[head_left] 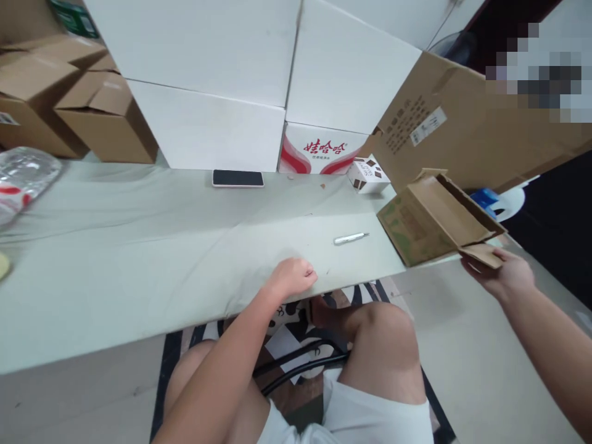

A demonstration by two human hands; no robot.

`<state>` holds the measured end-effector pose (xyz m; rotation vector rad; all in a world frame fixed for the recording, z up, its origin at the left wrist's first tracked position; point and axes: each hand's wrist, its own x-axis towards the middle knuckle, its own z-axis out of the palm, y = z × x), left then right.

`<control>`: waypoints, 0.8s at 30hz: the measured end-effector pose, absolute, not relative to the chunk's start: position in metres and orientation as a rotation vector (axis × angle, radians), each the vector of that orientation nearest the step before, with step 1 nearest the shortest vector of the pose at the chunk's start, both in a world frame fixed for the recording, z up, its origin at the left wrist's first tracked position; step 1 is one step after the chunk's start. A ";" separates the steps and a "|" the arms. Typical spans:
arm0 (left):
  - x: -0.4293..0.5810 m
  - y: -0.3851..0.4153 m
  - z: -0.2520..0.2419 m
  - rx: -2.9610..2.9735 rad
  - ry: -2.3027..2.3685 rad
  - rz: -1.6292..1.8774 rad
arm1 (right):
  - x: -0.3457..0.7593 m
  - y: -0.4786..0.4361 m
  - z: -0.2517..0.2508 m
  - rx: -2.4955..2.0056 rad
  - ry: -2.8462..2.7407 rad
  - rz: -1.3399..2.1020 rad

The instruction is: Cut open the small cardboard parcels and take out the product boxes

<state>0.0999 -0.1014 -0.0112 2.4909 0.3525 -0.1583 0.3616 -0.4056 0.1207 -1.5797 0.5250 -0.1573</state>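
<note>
My left hand (292,277) rests as a loose fist on the front edge of the table (139,259), which is draped in a pale cloth; nothing shows in it. My right hand (502,273) reaches out to the right and grips a flap of an open brown cardboard box (432,219) that sits tilted on the table's right corner. A silver pen (350,237) lies on the cloth between the two hands, nearer the box.
A black phone (237,178) lies at the back against stacked white boxes (208,80). A red-and-white carton (319,151), a small patterned box (369,174), a large leaning cardboard sheet (462,123) and brown cartons (69,98) surround the table. A crumpled plastic bag (21,179) lies far left.
</note>
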 end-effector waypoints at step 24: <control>0.082 -0.084 0.003 2.396 0.391 -0.063 | 0.228 -0.286 0.084 -2.262 -0.895 0.431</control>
